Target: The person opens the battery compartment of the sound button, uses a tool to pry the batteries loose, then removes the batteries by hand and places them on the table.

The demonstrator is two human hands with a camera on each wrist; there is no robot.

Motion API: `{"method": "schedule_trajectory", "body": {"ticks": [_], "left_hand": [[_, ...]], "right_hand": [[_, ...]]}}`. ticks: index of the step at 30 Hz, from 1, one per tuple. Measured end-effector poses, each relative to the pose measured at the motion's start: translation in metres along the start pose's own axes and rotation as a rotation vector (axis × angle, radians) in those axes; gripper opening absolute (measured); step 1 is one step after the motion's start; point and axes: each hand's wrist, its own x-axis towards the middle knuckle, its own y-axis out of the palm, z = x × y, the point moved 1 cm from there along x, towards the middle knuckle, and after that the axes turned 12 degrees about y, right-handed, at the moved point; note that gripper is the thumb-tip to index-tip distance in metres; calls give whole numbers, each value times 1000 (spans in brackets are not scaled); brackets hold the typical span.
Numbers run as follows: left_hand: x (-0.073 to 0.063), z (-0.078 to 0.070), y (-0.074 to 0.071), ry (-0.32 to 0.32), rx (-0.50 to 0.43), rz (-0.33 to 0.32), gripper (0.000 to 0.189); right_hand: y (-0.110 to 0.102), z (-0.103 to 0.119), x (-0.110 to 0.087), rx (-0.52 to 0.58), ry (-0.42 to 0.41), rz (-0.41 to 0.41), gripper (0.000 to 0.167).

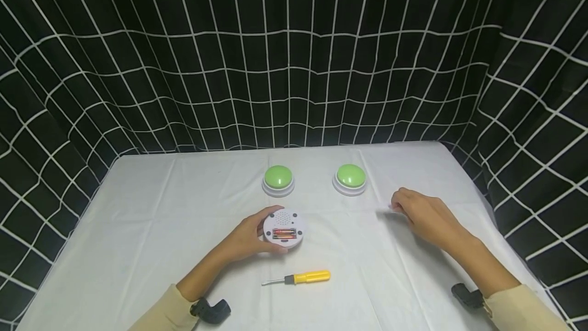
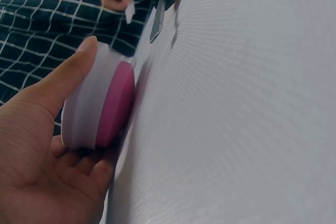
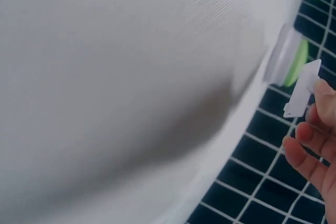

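Observation:
My left hand (image 1: 248, 236) grips a round push button (image 1: 292, 218) by its rim, thumb on the near side. Its white underside faces up, showing speaker holes, small dark feet and an uncovered compartment with red batteries (image 1: 284, 234). The left wrist view shows the button's pink dome (image 2: 118, 106) turned down toward the cloth. Off to the right, above the table, my right hand (image 1: 429, 218) pinches a small white battery cover (image 3: 303, 90) between thumb and fingers. A yellow-handled screwdriver (image 1: 312, 277) lies in front of the button, its tip pointing left.
Two buttons with green domes stand upright behind the hands, a left one (image 1: 278, 178) and a right one (image 1: 351, 176). White cloth (image 1: 138, 249) covers the table. Black curtain with a white grid (image 1: 294, 55) hangs behind and along both sides.

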Motion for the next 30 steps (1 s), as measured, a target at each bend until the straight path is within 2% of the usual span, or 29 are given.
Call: {"method": "schedule_trajectory", "body": {"ticks": [12, 21, 30], "left_hand": [[0, 0, -1, -12, 14, -2, 101], [1, 1, -1, 10, -7, 3, 98], [1, 1, -1, -2, 10, 10, 101]], "right_hand": [[15, -17, 7, -32, 8, 69, 25], [20, -20, 11, -50, -13, 107, 22], [22, -20, 11, -60, -31, 129, 23]]}}
